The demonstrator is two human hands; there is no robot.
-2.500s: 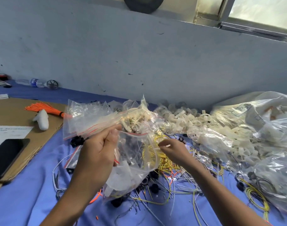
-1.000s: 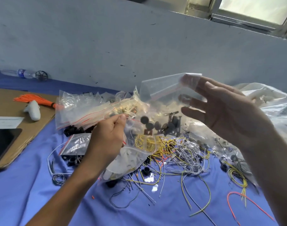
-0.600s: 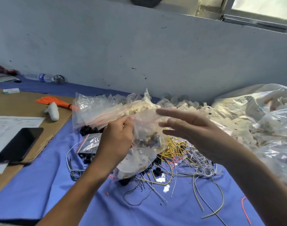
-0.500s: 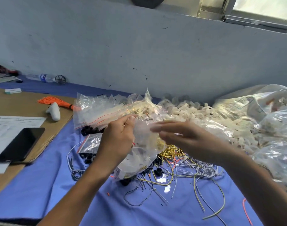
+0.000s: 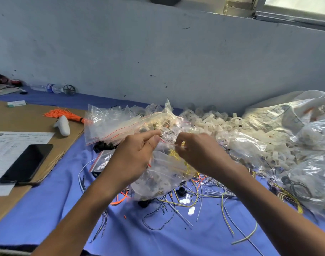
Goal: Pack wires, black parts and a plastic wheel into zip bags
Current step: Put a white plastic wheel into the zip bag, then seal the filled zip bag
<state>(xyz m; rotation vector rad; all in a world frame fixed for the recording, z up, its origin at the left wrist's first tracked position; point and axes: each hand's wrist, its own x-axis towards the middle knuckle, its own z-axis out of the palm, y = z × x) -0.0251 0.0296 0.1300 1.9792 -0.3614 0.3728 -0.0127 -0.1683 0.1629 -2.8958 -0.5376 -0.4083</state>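
Head view. Pinches the red-lined mouth of a clear zip bag (image 5: pixel 163 170) at both ends: left hand (image 5: pixel 133 157) with thumb and forefinger closed on the strip's left end, right hand (image 5: pixel 200 154) with curled fingers closed on its right end. Hangs above the middle of the bench (image 5: pixel 47 204), over loose wires (image 5: pixel 196 198) and a few black parts (image 5: pixel 181 191) scattered toward the front edge. Shows yellow wires and something dark through the film; seal pressed shut or not, cannot tell. Looks light, soft and slippery, thin film sagging under its load, so best taken by the stiffer zip strip at the top, never by the belly. Probably springy, those wires, and apt to poke out; worth tucking below the strip before pressing along it. Toward the back edge: a heap of empty bags (image 5: pixel 113 124) and a pile of white plastic pieces (image 5: pixel 213 121). Along the right edge: big clear sacks (image 5: pixel 305 126). Near the left edge, on cardboard (image 5: pixel 19 117): a phone (image 5: pixel 26 163), a paper sheet (image 5: pixel 12 143), an orange wire bundle (image 5: pixel 63 114). In the far left corner: a bottle (image 5: pixel 47 88) and a small spoked wheel (image 5: pixel 69 89).
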